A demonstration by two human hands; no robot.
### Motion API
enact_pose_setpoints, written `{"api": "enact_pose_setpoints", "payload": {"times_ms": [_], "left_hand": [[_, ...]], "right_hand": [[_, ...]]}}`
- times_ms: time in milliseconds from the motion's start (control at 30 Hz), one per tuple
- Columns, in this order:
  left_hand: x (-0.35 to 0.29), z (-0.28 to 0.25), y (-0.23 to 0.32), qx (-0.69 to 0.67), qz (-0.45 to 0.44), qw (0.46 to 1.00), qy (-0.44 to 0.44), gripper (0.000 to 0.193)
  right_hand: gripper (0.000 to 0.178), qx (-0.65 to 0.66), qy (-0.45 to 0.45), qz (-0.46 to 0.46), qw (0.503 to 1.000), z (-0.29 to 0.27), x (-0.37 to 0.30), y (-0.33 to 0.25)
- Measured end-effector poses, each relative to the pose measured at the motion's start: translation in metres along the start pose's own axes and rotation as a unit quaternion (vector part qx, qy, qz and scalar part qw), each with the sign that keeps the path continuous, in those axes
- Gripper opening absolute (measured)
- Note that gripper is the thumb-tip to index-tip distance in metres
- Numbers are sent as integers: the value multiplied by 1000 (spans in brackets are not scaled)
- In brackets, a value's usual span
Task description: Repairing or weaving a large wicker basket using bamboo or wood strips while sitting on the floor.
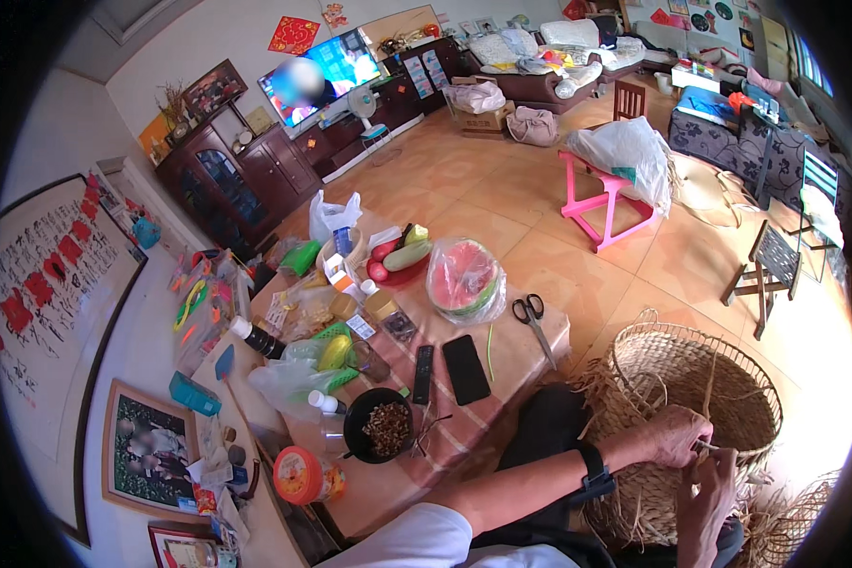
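A large round basket (634,473) woven of dry tan plant fibre stands at my lower right, with loose strands sticking out of its side and rim. My left hand (677,437), a black watch on its wrist, is closed at the near side of the basket. Just below it, my right hand (712,485) is closed too, its fingertips almost meeting the left ones. A thin pale fibre strand (713,447) runs between the fingers of both hands. The fingers partly hide where it joins the weave.
Left of the basket, a cloth-covered table holds scissors (536,331), a phone (466,369), a remote (424,374), wrapped watermelon (464,279) and a black pan (377,426). Loose fibre (790,521) lies at lower right. A pink stool (608,213) and dark folding stool (767,270) stand beyond.
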State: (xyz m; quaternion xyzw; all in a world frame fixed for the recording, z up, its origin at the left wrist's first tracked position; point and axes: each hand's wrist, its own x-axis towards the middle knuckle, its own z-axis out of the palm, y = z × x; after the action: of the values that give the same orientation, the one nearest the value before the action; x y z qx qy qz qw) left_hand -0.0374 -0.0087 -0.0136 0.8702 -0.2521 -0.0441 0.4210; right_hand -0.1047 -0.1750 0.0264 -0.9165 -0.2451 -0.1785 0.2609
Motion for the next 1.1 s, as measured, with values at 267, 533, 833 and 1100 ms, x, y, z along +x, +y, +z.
{"api": "enact_pose_setpoints", "payload": {"times_ms": [267,533,833,1100], "left_hand": [[-2,-5,0,-3,-20,1000,-11,29],[8,-1,-7,23,-51,997,-60,31],[7,-3,-5,7,-48,997,-55,35],[7,-11,0,-7,-63,995,-81,33]], "right_hand": [[17,32,-110,121,986,-1,18,19],[20,21,-60,-13,998,-16,15,7],[18,-3,-200,79,977,-36,-27,34],[28,70,-55,51,995,-52,-13,15]]}}
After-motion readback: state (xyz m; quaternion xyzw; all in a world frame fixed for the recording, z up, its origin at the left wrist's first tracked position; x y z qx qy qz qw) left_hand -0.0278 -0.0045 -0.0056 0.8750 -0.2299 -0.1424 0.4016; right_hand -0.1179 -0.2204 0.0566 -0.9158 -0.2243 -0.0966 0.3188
